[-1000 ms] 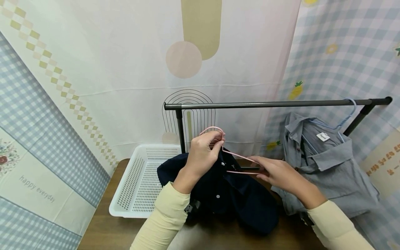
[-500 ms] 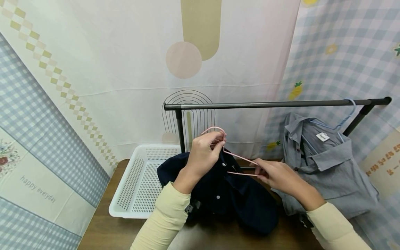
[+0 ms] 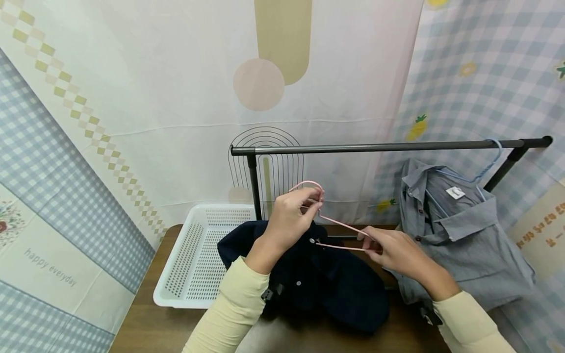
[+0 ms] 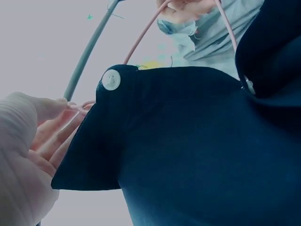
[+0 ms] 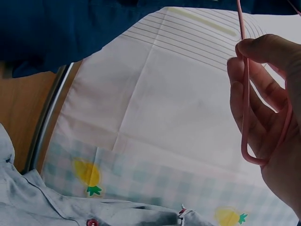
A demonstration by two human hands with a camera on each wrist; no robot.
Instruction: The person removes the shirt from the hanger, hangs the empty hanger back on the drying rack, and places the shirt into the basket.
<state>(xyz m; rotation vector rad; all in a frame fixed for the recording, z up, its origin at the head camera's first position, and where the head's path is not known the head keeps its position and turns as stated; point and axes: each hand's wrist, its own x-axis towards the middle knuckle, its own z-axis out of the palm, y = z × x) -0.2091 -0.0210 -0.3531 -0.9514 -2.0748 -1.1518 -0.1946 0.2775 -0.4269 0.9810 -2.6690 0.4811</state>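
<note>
At far left, blue-and-white gingham cloth (image 3: pixel 57 142), lightly creased. Next, on a brown wood-grained table (image 3: pixel 163 328), a rectangular white plastic basket (image 3: pixel 180 257), rounded at the corners, walls finely perforated. Just beside, a slim dark tubular garment rack (image 3: pixel 375 147) with a long straight bar. In front, left hand (image 3: pixel 287 215) with thumb and fingertips pinched together on the neck of a thin, smooth pink hanger (image 5: pixel 245 103), just below the curved hook. Under that hand, a navy button-up shirt (image 3: pixel 322 284), bunched in soft folds, with round white buttons and a pointed collar; hanger partly behind the collar, otherwise exposed toward the right. There, right hand (image 3: pixel 393 247) pinching the narrow, rounded shoulder end between thumb and fingers. At far right, a wrinkled gray collared shirt (image 3: pixel 472 257) on a light-blue hanger (image 3: pixel 487 169) hooked over the bar.
</note>
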